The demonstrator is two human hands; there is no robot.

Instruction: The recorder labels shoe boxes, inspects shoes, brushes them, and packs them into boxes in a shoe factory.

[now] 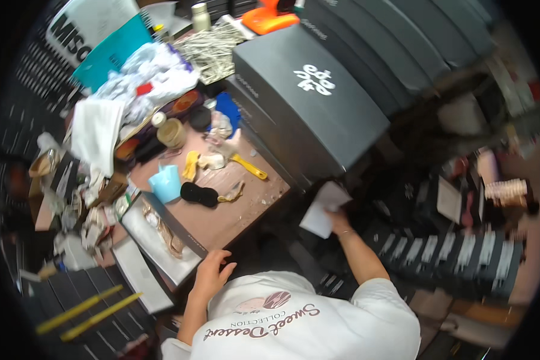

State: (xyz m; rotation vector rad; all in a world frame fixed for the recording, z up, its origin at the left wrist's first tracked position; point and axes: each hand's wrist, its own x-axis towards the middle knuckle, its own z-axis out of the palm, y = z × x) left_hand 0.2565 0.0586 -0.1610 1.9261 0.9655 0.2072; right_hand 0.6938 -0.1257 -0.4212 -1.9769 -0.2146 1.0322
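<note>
Clutter covered the counter (246, 207), brown and specked with bits, dark boxes (318, 108) stacked along its far right side. Right hand (337, 221) held a white sheet (319, 213) off the counter's right edge, below those boxes, fingers closed on it; sheet was slightly blurred. Left hand (213, 270) sat at the near corner, half open, fingers loosely curved, just beside an open white box (183, 264) with beige stuff inside; couldn't tell from where I stood whether it touched the edge. On the counter: light-blue cup (165, 183), black pad (199, 195) near it, yellow-handled brush (250, 167), jar (171, 133) farther back. Behind those, white cloth (141, 75) lay heaped by a teal bin (114, 51), pale sticks (210, 51) bundled to its right.
</note>
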